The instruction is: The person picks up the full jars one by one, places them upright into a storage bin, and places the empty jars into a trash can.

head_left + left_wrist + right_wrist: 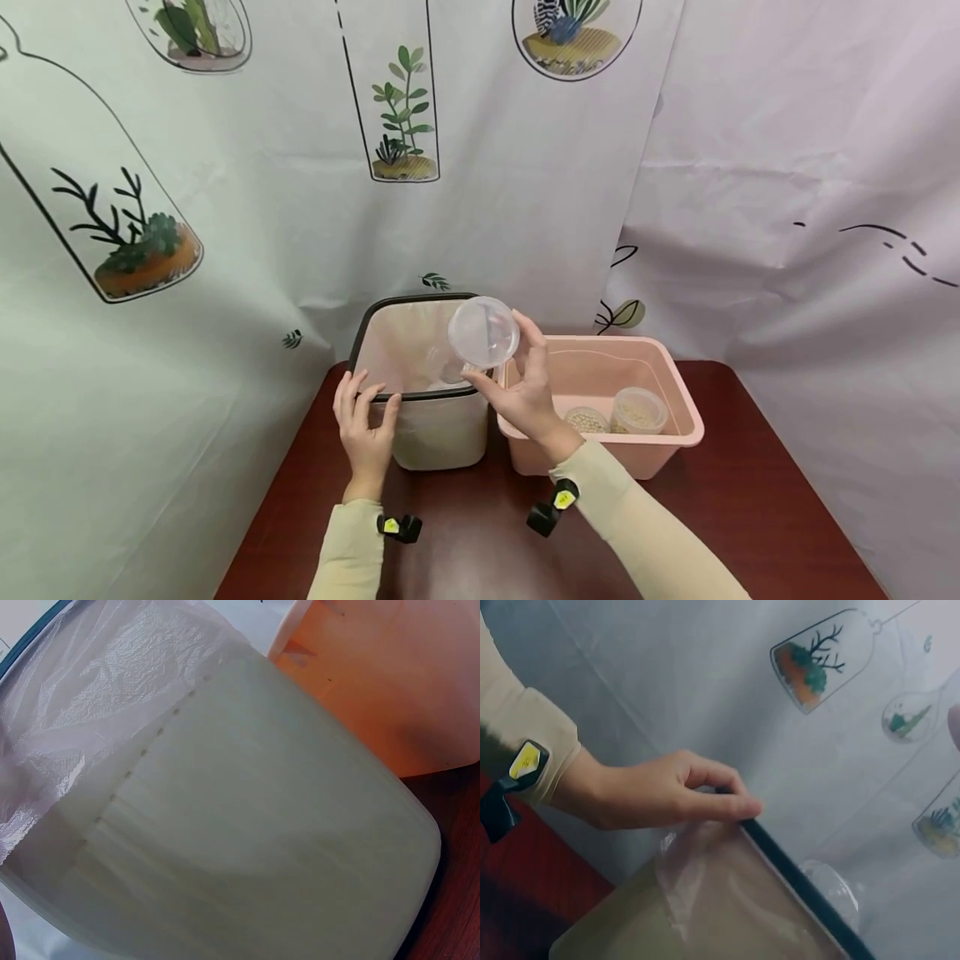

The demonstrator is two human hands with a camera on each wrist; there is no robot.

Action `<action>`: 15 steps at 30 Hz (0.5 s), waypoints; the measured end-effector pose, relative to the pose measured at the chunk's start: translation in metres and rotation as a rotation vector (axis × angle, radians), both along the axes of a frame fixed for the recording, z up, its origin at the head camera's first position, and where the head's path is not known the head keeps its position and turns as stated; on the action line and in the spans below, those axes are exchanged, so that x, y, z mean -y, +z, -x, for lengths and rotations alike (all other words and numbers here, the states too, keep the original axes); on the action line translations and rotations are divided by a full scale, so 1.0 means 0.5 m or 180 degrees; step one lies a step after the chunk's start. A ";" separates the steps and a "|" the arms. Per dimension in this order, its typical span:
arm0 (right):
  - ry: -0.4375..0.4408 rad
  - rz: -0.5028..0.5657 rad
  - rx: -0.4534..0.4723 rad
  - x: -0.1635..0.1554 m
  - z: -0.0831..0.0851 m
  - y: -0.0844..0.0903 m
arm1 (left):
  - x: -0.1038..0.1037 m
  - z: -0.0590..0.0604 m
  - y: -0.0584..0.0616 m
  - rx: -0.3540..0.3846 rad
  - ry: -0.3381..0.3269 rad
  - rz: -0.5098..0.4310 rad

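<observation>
Clear cup (pixel 483 332) is pinched upside-down in the right hand (pixel 525 392) over the lined bin (pixel 420 433), left hand (pixel 365 421) gripping its rim, so I'd keep it centered.

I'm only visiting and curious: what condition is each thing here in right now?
Clear cup: empty, tipped, held over the bin.
Bin: open, lined with a bag.
Pink tub: open, holds two filled, lidded cups.
Left hand: grips the bin's rim.
Right hand: holds the clear cup.
</observation>
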State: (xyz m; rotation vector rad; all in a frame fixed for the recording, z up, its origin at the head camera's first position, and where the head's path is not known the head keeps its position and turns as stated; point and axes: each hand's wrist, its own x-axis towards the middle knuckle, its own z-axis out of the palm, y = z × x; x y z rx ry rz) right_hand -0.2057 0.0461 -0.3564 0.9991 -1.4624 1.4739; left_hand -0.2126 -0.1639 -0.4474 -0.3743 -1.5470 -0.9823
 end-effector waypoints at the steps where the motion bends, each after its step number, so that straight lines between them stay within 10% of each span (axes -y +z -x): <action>1: 0.0007 -0.0025 0.0030 0.005 0.000 0.002 | 0.001 0.001 0.000 -0.0002 0.0009 0.0004; 7: -0.0029 -0.0225 0.0280 0.022 0.000 0.011 | 0.003 0.005 0.003 -0.0062 -0.0005 0.0047; 15: -0.0369 -0.0696 0.0872 0.038 0.072 -0.064 | 0.008 0.000 -0.001 -0.0035 0.0038 0.0063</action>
